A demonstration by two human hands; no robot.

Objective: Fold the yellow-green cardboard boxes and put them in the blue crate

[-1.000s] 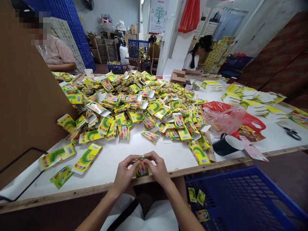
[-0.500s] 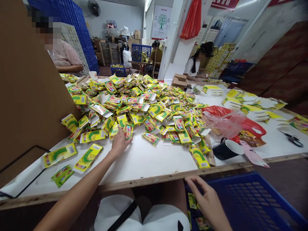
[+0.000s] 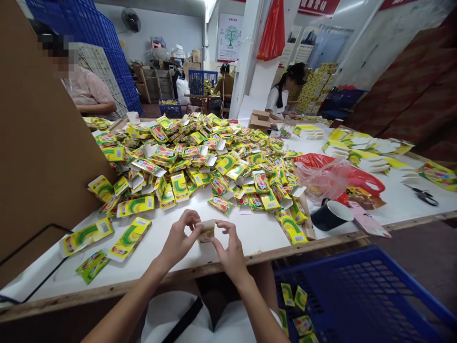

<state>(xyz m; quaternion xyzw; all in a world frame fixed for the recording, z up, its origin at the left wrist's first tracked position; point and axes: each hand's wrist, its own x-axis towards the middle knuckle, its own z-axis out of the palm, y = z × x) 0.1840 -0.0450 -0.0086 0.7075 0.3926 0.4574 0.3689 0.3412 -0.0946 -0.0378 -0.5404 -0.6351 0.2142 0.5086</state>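
Over the front of the white table (image 3: 143, 259), my left hand (image 3: 180, 238) grips the left side of a small printed box (image 3: 206, 234). My right hand (image 3: 228, 247) has its thumb and fingers on the right end of the same box, by a raised white flap. The box's front is partly hidden by my fingers. Just behind my hands spreads a big heap of yellow and green boxes (image 3: 178, 157), many with white end flaps standing up. One loose box (image 3: 220, 204) lies at the heap's front edge, close to my right hand.
A blue crate (image 3: 342, 290) with several boxes inside sits low at the right. A dark mug (image 3: 330, 215), a pink card (image 3: 367, 220), a red plastic bag (image 3: 367, 181) and scissors (image 3: 424, 196) lie on the right. Cardboard (image 3: 50, 143) rises at the left. Co-workers sit beyond.
My left hand has drawn back from the heap with a box. My right hand has risen from above the blue crate to meet it over the table front, and both now hold the box.
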